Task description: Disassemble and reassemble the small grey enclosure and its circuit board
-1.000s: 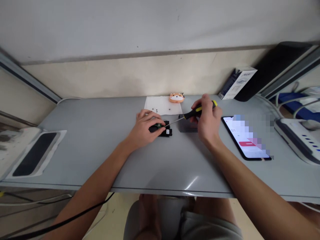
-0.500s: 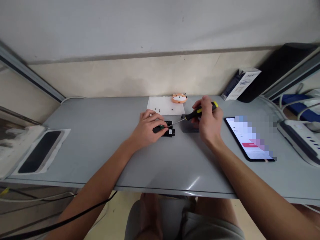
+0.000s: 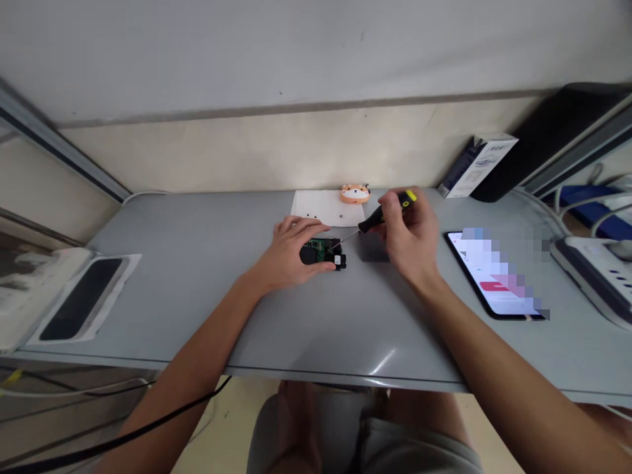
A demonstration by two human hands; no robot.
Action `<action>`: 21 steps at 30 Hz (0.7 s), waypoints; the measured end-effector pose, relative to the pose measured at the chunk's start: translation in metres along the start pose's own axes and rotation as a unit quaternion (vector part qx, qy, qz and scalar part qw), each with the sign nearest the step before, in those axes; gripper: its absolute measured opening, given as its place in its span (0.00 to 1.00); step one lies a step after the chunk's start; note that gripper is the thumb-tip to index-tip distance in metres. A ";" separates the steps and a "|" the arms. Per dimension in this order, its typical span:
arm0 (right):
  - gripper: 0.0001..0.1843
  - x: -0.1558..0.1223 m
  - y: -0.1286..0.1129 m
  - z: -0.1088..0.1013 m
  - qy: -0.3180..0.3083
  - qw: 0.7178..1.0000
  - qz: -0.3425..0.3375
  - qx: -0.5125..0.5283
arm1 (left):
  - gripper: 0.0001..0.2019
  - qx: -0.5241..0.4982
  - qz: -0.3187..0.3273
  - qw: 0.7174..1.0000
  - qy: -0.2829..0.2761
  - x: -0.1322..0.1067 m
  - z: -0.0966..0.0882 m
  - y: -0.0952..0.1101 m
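Nearest: bare stretch of grey table [image 3: 316, 329]. Around mid-table, left hand [image 3: 289, 253] clamped over a small black gadget [image 3: 323, 252], green circuit board exposed, pinned flat on the tabletop. Just to its right, right hand [image 3: 409, 240] gripping a black-and-yellow screwdriver [image 3: 388, 212], shaft slanting down-left, tip at the gadget's right end; can't tell if actually touching. Lit phone [image 3: 494, 276] off to the right. Just behind the gadget, white paper [image 3: 323, 207] with a few tiny screws [image 3: 311, 215]. Little orange animal-face thing [image 3: 355, 193] at the back by the wall.
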State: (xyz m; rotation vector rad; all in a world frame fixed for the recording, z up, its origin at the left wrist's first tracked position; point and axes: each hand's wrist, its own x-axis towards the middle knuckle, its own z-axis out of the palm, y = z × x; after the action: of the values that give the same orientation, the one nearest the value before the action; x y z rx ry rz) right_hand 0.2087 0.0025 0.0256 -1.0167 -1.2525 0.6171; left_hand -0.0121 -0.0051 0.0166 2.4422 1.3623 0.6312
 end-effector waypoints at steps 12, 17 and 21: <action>0.21 -0.006 0.004 -0.002 -0.031 0.999 -0.011 -0.043 | 0.23 -0.016 0.023 0.998 -0.049 0.000 0.002 -0.004; 0.20 -0.007 0.003 -0.002 -0.040 0.998 -0.022 -0.053 | 0.22 -0.024 0.024 0.998 -0.049 0.000 0.001 -0.003; 0.19 -0.008 0.002 -0.002 -0.049 0.997 -0.030 -0.056 | 0.22 -0.023 0.027 0.998 -0.044 0.000 0.002 -0.004</action>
State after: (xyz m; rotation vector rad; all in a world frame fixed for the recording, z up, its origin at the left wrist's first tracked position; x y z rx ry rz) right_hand 0.2093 -0.0040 0.0202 -1.0486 -1.4126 0.5609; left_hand -0.0143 -0.0033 0.0131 2.4473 1.2384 0.5535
